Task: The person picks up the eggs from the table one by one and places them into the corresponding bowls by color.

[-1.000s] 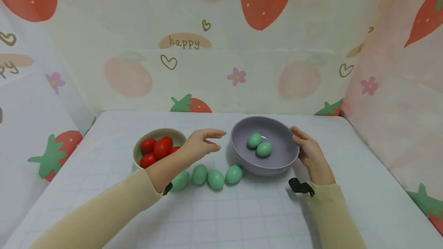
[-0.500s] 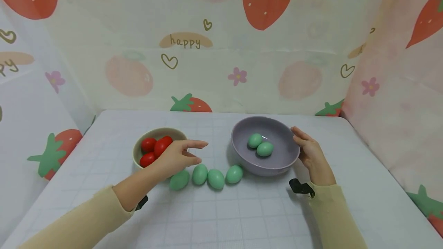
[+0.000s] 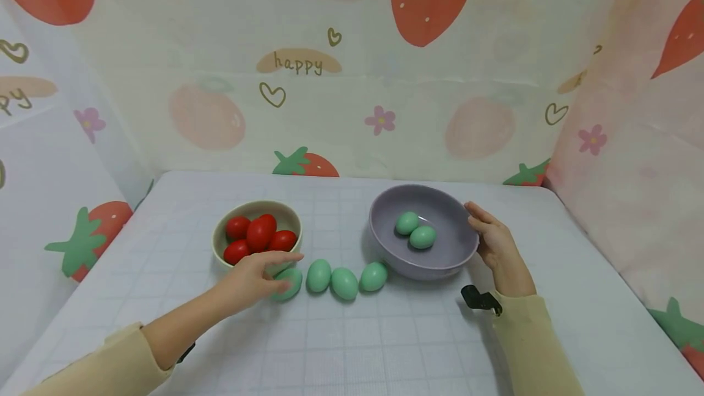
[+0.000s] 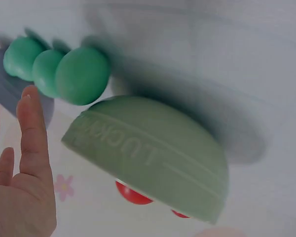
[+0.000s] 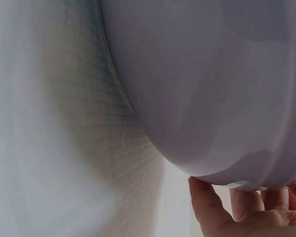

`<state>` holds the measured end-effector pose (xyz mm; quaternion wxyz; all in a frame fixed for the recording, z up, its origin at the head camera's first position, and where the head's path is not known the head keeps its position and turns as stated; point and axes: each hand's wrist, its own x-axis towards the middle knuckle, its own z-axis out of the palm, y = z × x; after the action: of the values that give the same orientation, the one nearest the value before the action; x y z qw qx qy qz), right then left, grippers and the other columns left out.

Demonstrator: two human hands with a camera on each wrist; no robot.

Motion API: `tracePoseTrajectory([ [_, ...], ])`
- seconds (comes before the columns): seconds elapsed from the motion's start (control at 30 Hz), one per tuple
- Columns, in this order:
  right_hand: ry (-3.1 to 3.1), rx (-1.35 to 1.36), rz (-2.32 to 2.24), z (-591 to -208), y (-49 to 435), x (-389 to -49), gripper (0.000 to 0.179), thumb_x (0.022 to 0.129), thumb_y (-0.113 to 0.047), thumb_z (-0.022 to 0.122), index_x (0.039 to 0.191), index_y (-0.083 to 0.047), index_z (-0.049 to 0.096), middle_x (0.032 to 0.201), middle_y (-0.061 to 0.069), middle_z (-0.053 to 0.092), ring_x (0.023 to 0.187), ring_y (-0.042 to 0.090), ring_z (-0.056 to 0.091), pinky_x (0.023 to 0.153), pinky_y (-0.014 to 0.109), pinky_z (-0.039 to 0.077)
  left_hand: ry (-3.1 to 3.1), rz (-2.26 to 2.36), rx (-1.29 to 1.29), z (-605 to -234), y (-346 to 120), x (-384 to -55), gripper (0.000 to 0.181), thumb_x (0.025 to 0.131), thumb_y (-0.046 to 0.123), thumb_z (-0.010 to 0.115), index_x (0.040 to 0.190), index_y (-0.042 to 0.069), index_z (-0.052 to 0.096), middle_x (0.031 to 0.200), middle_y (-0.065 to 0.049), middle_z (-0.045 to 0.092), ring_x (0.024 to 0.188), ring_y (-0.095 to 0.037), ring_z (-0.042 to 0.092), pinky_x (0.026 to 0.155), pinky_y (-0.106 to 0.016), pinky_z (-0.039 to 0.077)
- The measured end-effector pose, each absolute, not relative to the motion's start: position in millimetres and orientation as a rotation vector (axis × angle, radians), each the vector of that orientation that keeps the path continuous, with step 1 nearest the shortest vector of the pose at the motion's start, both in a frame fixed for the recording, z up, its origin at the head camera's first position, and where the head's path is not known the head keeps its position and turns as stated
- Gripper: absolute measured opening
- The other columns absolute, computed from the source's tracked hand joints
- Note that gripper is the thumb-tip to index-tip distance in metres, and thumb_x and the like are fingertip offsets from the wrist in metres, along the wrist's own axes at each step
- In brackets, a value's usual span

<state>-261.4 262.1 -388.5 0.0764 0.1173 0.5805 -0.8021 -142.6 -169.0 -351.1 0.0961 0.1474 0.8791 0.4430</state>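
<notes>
The left hand [image 3: 254,280], thumb and fingers parted, is hovering by the leftmost green egg [image 3: 294,280] on the surface [image 3: 352,347]. The right hand [image 3: 499,255], fingers extended, is resting against the purple bowl [image 3: 422,271], presumably steadying it.

Bowls [image 3: 420,266], green eggs [image 3: 344,284] on table [image 3: 352,347]

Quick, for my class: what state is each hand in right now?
Left hand: open, at the leftmost green egg; contact can't be told.
Right hand: open, fingers against the side of the purple bowl.
</notes>
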Motion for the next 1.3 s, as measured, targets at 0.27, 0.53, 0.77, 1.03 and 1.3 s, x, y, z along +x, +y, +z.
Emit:
tracePoseTrajectory([
  [0.27,1.74,0.36,-2.408,-390,263,-262,0.053,0.101,-0.003,0.047,0.15,-0.016,0.031,0.153,-0.011,0.031,0.146,0.009,0.013,0.117,0.033,0.014,2.687,1.161,0.586,-374,-176,-140,0.054,0.083,0.003,0.074,0.134,0.002,0.057,0.139,-0.019,0.052,0.107,-0.028,0.061,0.082,-0.034,0.054],
  [0.53,1.726,0.336,-2.427,-390,265,-262,0.049,0.101,-0.004,0.047,0.146,-0.021,0.04,0.145,-0.017,0.042,0.145,0.008,0.014,0.117,0.031,0.014,2.871,0.845,0.817,-393,-177,-143,0.058,0.078,-0.003,0.072,0.133,0.005,0.058,0.142,-0.018,0.05,0.079,-0.011,0.061,0.068,-0.024,0.05],
  [0.77,1.734,0.352,-2.426,-390,264,-262,0.05,0.101,-0.004,0.047,0.148,-0.019,0.037,0.142,-0.019,0.046,0.145,0.008,0.015,0.117,0.031,0.015,2.982,0.597,0.953,-407,-176,-143,0.061,0.076,-0.011,0.07,0.133,0.007,0.058,0.14,-0.017,0.051,0.111,-0.037,0.06,0.078,-0.039,0.054],
  [1.03,1.746,0.364,-2.422,-391,263,-263,0.048,0.1,-0.003,0.049,0.145,-0.022,0.044,0.152,-0.013,0.036,0.145,0.008,0.013,0.117,0.032,0.014,3.091,0.529,0.989,-411,-171,-141,0.055,0.077,-0.013,0.068,0.126,0.011,0.063,0.127,-0.012,0.056,0.083,-0.028,0.067,0.064,-0.033,0.054],
  [1.3,1.765,0.338,-2.406,-391,263,-264,0.051,0.101,-0.003,0.047,0.149,-0.017,0.034,0.157,-0.008,0.027,0.146,0.007,0.009,0.118,0.034,0.01,3.104,0.432,1.017,-410,-168,-141,0.053,0.076,-0.004,0.077,0.124,0.013,0.065,0.122,-0.013,0.054,0.07,-0.025,0.064,0.058,-0.03,0.053],
])
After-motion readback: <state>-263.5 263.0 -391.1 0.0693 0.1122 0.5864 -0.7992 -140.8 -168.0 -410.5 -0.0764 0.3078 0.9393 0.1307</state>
